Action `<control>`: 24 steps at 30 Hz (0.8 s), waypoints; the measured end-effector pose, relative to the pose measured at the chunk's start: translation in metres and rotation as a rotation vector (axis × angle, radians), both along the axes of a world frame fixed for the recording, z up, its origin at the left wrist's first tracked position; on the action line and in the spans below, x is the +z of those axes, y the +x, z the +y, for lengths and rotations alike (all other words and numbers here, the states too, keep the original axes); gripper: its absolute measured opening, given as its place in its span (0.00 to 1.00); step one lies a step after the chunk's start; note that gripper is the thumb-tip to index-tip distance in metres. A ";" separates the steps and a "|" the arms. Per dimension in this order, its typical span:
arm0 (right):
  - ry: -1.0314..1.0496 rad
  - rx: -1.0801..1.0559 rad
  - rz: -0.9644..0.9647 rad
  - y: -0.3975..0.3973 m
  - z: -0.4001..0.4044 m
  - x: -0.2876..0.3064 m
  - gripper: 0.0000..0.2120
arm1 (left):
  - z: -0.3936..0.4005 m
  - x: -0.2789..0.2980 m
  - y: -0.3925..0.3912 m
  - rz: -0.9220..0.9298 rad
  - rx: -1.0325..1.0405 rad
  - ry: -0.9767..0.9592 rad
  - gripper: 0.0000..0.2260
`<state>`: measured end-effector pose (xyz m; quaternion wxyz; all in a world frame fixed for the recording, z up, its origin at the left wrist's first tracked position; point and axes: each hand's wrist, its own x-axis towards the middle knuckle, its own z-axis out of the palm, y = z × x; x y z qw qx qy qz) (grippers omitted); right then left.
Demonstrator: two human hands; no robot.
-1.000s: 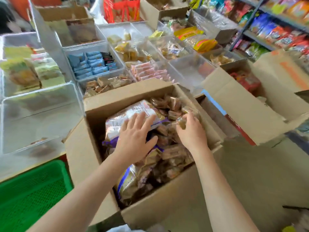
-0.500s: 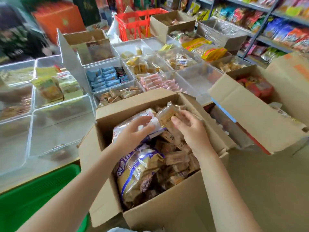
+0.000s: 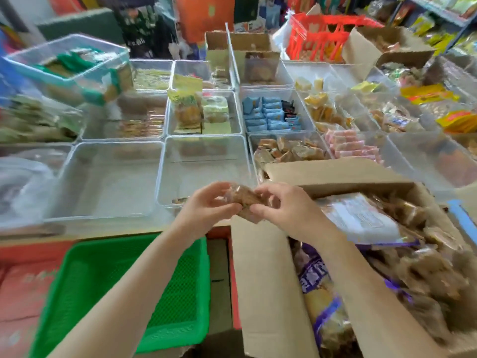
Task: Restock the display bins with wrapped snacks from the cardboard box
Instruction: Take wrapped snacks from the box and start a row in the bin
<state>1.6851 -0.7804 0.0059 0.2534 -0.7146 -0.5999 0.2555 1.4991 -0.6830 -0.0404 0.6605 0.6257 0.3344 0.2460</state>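
Observation:
A brown wrapped snack (image 3: 244,198) is held between both my hands, just left of the open cardboard box (image 3: 265,275). My left hand (image 3: 206,206) grips its left end and my right hand (image 3: 289,210) pinches its right end. They hover over the near edge of a nearly bare clear bin (image 3: 204,171). The box at lower right holds several brown wrapped snacks (image 3: 436,277) and large bags (image 3: 361,218). Behind the box, another clear bin (image 3: 291,149) holds similar brown snacks.
Rows of clear bins with assorted snacks fill the table. A second clear bin (image 3: 108,179) sits left of the near one. A green mesh basket (image 3: 124,293) stands below the table edge. A red basket (image 3: 322,34) and more cardboard boxes stand at the back right.
Both hands lifted out of the box and moved left with a brown snack, now over the near clear bin. The view swung left, so the box sits at the right.

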 end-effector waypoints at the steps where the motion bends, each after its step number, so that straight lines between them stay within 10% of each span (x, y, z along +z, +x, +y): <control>1: -0.022 0.037 -0.057 -0.016 0.026 -0.007 0.13 | 0.018 -0.016 -0.020 0.058 0.063 0.028 0.22; 9: -0.169 -0.003 -0.402 -0.102 0.203 -0.105 0.14 | 0.123 -0.141 -0.125 0.966 0.066 0.405 0.34; 24: -0.489 0.102 -0.449 -0.129 0.290 -0.237 0.13 | 0.134 -0.193 -0.134 1.058 -0.029 0.755 0.38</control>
